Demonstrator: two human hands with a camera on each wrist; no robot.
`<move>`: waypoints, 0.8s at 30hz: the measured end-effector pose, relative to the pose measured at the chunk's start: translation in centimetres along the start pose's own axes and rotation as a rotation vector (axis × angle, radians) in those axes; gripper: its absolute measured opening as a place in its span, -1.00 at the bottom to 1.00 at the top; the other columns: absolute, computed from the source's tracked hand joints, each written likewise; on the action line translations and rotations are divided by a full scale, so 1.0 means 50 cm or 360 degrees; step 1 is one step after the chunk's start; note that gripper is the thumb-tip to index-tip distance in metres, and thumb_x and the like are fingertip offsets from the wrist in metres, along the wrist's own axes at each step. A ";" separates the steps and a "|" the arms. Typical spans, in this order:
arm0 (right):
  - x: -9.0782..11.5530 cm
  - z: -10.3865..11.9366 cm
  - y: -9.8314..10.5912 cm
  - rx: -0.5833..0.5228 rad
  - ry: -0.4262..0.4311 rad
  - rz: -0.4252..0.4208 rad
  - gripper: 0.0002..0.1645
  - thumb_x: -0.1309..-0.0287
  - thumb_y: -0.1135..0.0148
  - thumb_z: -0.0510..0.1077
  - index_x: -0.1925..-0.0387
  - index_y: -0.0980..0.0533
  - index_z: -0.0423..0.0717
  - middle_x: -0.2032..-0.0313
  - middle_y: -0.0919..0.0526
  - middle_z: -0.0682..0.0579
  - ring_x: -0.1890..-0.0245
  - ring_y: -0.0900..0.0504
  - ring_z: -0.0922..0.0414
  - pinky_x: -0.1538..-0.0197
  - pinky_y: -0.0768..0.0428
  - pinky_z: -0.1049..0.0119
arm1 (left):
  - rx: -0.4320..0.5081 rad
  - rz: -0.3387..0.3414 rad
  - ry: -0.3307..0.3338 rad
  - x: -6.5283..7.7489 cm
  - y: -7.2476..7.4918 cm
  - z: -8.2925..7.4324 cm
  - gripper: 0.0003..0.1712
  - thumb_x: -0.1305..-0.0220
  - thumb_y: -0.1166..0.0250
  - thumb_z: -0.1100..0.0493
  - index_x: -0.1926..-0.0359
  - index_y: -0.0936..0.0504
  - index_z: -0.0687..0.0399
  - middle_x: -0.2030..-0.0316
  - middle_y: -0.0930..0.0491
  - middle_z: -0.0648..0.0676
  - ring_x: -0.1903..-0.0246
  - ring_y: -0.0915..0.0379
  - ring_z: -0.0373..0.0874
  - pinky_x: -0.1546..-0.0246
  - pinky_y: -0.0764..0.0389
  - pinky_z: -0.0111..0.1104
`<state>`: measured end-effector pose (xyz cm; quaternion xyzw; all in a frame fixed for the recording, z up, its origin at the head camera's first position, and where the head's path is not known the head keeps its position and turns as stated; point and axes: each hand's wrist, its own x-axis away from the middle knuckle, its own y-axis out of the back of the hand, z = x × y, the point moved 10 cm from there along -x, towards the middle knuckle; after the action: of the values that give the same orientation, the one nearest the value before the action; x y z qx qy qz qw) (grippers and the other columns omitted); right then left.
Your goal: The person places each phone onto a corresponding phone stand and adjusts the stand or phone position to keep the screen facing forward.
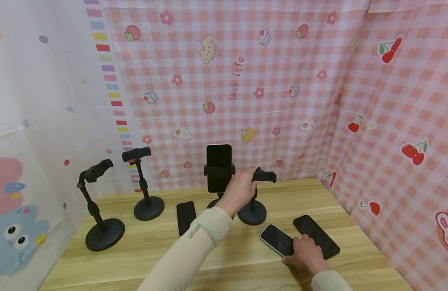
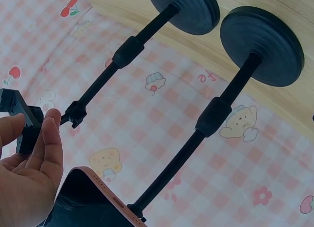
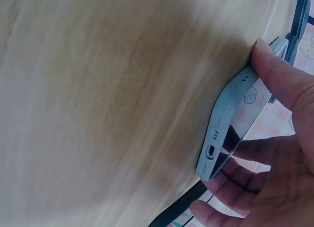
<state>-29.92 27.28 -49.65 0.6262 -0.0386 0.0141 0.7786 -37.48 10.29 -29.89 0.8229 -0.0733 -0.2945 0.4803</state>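
Note:
My left hand (image 1: 241, 189) grips the black clamp head (image 1: 265, 176) of a phone stand, whose round base (image 1: 252, 213) rests on the table. In the left wrist view, the left hand's (image 2: 32, 173) thumb and fingers are around that clamp (image 2: 30, 131). Just left of it, another stand holds an upright phone (image 1: 219, 167) with a dark screen. At the right, my right hand (image 1: 305, 252) holds a light-edged smartphone (image 1: 276, 239) lying face up on the table. The right wrist view shows the thumb on one edge of this smartphone (image 3: 221, 114) and fingers at the opposite edge.
Two more black phone stands, one nearer (image 1: 105, 234) and one farther back (image 1: 148, 207), stand at the left with bare clamps. A dark phone (image 1: 186, 216) lies near the middle of the wooden table (image 1: 155, 246). Beside my right hand lies a larger black phone (image 1: 316, 234). Patterned cloth hangs behind.

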 end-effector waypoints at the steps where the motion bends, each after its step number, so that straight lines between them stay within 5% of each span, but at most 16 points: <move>1: 0.002 0.000 0.000 -0.0006 -0.0003 0.0001 -0.13 0.34 -0.51 0.26 0.17 -0.52 -0.37 0.32 -0.44 -0.25 0.26 -0.45 -0.19 0.25 -0.49 -0.22 | 0.0004 0.0003 -0.0002 0.000 0.000 -0.001 -0.50 -0.32 -0.22 0.16 -0.26 -0.45 0.17 -0.09 -0.61 0.16 0.04 -0.56 -0.05 0.02 -0.63 -0.20; 19: 0.007 -0.011 -0.002 0.0018 -0.0045 -0.0015 -0.08 0.37 -0.45 0.39 0.29 -0.50 -0.37 0.38 -0.45 -0.21 0.31 -0.48 -0.15 0.26 -0.49 -0.20 | 0.0109 -0.0014 0.0030 0.004 0.001 0.005 -0.49 -0.33 -0.21 0.16 -0.28 -0.43 0.12 -0.13 -0.59 0.14 0.02 -0.54 -0.07 0.01 -0.62 -0.20; 24: 0.007 -0.013 -0.004 0.0044 -0.0050 -0.0033 -0.03 0.40 -0.42 0.45 0.30 -0.51 -0.38 0.40 -0.45 -0.20 0.35 -0.49 -0.13 0.29 -0.49 -0.19 | 0.0166 -0.0016 0.0040 0.005 0.000 0.006 -0.49 -0.34 -0.20 0.15 -0.29 -0.43 0.10 -0.08 -0.62 0.13 0.18 -0.58 -0.13 0.14 -0.67 -0.23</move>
<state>-29.53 27.85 -49.94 0.6373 -0.0440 -0.0033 0.7694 -37.43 9.97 -30.07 0.8508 -0.0784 -0.2825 0.4361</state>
